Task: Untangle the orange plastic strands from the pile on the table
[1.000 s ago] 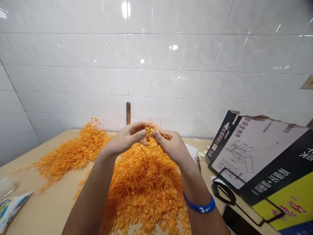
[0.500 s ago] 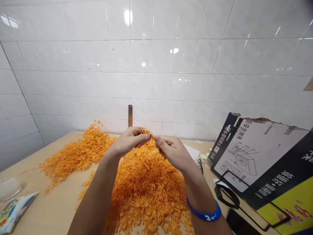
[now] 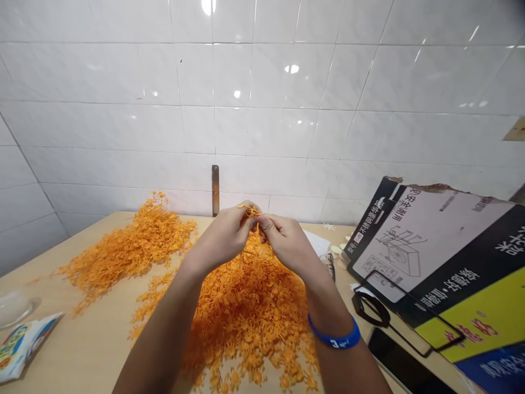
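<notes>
My left hand [image 3: 233, 232] and my right hand [image 3: 281, 235] meet above a big heap of orange plastic spider-shaped pieces [image 3: 250, 306]. Both are closed, thumbs and fingertips pinched close together. Between them is a small orange spider-shaped piece [image 3: 253, 212], its thin legs showing over the left fingers; its exact outline is partly hidden. A few orange strands hang beneath the fingers. A blue wristband [image 3: 334, 339] circles my right wrist.
A second orange pile [image 3: 135, 241] lies left. At right stand a printed cardboard box [image 3: 410, 246] and a black-framed stand [image 3: 371, 309], with a phone [image 3: 406, 364] nearby. A snack packet [image 3: 27, 347] and whitish container [image 3: 14, 307] sit far left. A brown strip [image 3: 215, 190] stands against the tiled wall.
My hands have drawn closer together, with the fingers curled in more around the orange piece. The whole view has shifted slightly, so the wall and box sit higher in the picture.
</notes>
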Available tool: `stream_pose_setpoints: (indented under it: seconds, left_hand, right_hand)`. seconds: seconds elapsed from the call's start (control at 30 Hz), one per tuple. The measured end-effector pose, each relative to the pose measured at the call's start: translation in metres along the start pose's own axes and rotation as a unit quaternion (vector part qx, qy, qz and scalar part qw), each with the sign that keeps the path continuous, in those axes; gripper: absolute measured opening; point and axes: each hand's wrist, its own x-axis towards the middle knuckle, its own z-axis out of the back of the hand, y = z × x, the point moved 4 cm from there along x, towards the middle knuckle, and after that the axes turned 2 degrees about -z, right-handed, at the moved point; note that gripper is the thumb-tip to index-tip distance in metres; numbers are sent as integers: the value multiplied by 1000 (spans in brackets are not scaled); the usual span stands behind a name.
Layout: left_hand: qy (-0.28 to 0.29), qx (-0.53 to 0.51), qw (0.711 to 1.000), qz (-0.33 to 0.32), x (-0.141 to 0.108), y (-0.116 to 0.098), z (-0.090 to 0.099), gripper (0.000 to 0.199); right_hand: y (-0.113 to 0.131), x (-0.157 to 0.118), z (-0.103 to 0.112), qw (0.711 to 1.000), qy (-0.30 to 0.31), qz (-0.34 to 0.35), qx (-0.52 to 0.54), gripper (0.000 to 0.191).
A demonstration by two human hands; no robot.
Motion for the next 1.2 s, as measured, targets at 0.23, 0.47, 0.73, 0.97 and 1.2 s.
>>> stream_pose_setpoints:
  seconds: [0.23,0.47,0.73,0.97,1.2]
  left_hand:
    - [50,-172,983,45,-4,-1,12,24]
    - [88,-246,965,16,-7,1,21,24]
    - [79,-302,949,53,-2,20,21,23]
    - [-58,-244,964,88,-7,21,43,24]
    - [-239,-161,956,64,-3,23,44,18]
  right_hand:
    - [27,-15,0,996,14,75,44,46]
    - [38,-23,-3,994,28,90,61,46]
    - [22,-9,3,995,-44,49,80,39]
    - [20,-10,3,996,-26,22,87,25]
    - [27,-10,-9,997,46,60,-1,29]
